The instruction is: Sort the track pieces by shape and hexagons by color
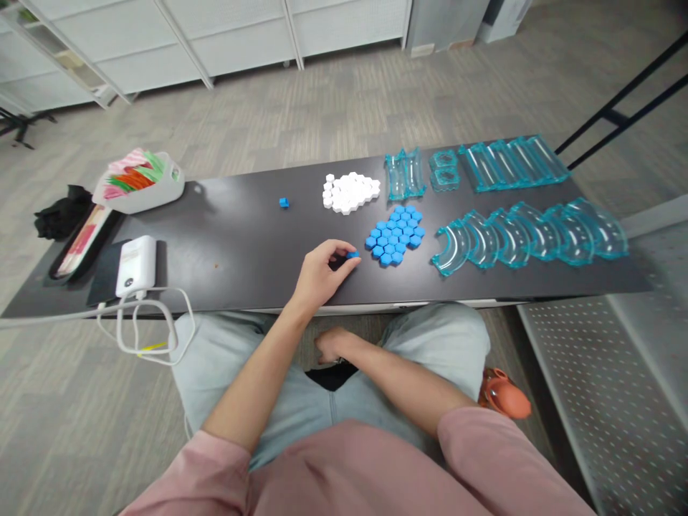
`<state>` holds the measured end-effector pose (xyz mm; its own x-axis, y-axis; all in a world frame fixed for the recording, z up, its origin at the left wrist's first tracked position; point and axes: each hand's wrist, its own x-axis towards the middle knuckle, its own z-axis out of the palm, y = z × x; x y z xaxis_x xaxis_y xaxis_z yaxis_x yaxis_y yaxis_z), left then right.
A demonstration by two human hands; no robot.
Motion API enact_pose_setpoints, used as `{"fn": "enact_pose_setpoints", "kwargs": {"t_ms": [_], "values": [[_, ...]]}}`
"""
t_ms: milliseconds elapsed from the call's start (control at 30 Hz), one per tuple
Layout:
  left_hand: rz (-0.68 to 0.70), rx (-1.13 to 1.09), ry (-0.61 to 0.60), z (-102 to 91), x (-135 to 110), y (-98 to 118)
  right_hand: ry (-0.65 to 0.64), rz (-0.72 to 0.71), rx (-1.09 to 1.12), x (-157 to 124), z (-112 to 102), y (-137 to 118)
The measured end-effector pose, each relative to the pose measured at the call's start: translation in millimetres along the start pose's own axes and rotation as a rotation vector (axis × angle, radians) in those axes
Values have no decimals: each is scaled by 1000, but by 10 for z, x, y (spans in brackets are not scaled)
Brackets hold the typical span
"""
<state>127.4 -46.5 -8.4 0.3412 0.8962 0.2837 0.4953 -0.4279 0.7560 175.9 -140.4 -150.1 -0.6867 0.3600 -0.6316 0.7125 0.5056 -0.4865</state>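
Between the thumb and fingers of my left hand [325, 271] is a blue hexagonal piece [352, 255], at the tabletop just left of a packed cluster of blue hexagonal pieces [395, 235]. My right hand [332, 345] rests low between my legs, below the table edge; its fingers are curled and partly hidden. Behind the blue cluster lies a group of white hexagonal pieces [351, 193], a few set loosely at its left. A single blue piece [284, 203] sits apart, farther left on the dark table [241, 244].
Clear teal curved track pieces [510, 236], straight ones [513, 163] and small teal frames [445, 170] line the right side. At left are a white basket [155, 193] of colourful packets, a black tray [80, 247], and a white power bank [136, 264] with cables [172, 315] over the edge.
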Motion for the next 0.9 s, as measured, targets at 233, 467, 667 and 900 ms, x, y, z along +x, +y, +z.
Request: {"fn": "enact_pose_setpoints", "kwargs": {"t_ms": [233,467,667,900], "values": [[23,64,-10,-17,-14,-15,30,-15,3,-17,-10,-18],[47,68,-44,-17,50,27,22,-21,-19,-15,-18,-26],[53,110,-46,40,112,60,32,-18,-6,-18,-17,-25],[103,97,-41,68,102,29,46,-21,13,6,5,-17]]}}
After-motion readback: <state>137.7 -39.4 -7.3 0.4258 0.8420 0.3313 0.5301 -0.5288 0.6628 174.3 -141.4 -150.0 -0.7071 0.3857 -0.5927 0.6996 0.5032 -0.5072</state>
